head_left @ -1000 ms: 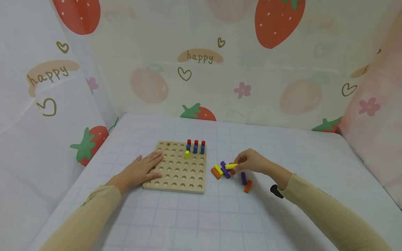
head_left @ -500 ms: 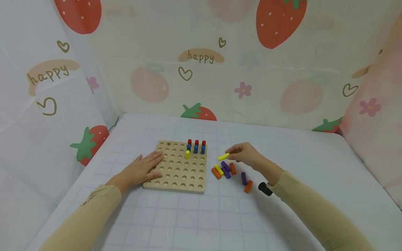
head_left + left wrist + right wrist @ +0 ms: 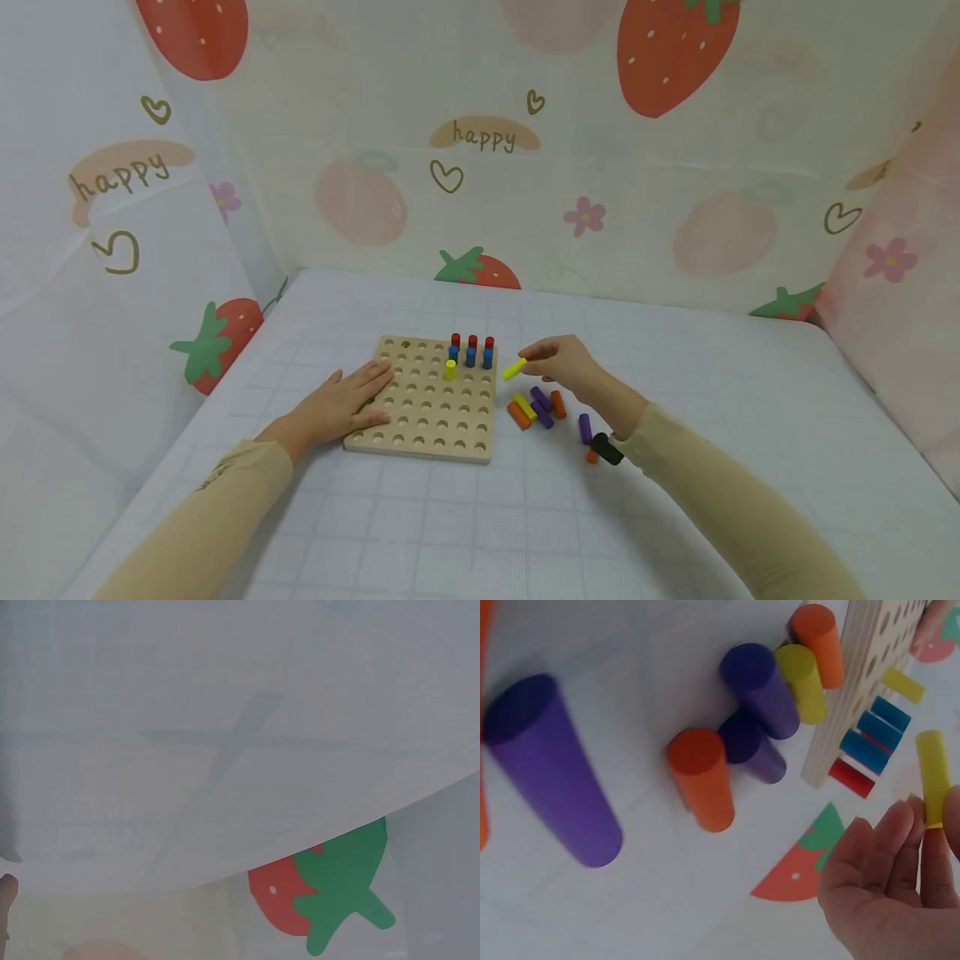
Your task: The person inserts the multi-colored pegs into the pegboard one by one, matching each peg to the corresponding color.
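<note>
My right hand (image 3: 562,363) pinches a yellow peg (image 3: 513,369) by one end, in the air just off the right edge of a wooden pegboard (image 3: 431,450). The right wrist view shows that yellow peg (image 3: 932,769) between thumb and fingers. My left hand (image 3: 343,406) rests flat with spread fingers on the board's left side. Three red pegs (image 3: 472,342) stand in the back row at the right, with three blue pegs (image 3: 470,357) in front of them. A single yellow peg (image 3: 450,370) stands in the third row. Only a fingertip (image 3: 7,889) shows in the left wrist view.
Loose pegs lie on the table right of the board: a yellow peg (image 3: 526,407), orange pegs (image 3: 519,415) and purple pegs (image 3: 585,428). A black object (image 3: 607,448) at my right wrist overlaps an orange peg (image 3: 592,456). A printed cloth wall (image 3: 480,208) stands behind the table.
My right hand has lifted the yellow peg off the loose pile and carried it left to the board's edge. The left hand has stayed in place on the board.
</note>
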A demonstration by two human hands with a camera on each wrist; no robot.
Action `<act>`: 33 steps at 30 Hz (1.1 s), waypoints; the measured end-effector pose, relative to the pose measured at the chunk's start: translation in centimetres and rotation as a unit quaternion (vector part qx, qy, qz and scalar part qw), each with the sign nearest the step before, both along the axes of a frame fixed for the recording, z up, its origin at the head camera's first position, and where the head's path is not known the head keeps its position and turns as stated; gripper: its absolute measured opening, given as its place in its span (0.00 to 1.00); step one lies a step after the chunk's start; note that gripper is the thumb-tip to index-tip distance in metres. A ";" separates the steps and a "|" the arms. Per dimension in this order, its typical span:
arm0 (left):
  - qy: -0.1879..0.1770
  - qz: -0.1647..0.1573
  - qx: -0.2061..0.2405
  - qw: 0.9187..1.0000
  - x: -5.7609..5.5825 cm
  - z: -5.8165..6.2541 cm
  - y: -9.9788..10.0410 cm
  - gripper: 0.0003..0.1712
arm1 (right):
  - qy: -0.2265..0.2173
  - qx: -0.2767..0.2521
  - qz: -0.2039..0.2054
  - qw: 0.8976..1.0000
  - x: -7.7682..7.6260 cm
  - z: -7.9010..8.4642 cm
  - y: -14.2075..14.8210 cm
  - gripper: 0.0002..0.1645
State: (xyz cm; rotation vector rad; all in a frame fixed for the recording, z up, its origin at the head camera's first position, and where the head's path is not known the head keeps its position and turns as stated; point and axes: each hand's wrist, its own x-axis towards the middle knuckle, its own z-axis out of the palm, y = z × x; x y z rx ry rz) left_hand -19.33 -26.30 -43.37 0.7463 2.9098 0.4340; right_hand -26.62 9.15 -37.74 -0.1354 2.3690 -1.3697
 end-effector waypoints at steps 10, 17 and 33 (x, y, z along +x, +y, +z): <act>-0.002 0.005 -0.003 1.000 0.0 -0.1 -0.1 0.43 | 0.017 -0.005 -0.024 1.000 -0.1 -0.4 -2.6 0.18; -0.006 0.008 -0.002 1.000 -0.3 -0.4 -0.1 0.44 | 0.064 -0.001 -0.014 0.998 0.1 -0.9 -4.1 0.13; -0.001 0.004 -0.005 1.000 -0.7 -0.9 -0.4 0.45 | 0.082 0.019 -0.016 0.996 -0.1 -1.8 -6.5 0.12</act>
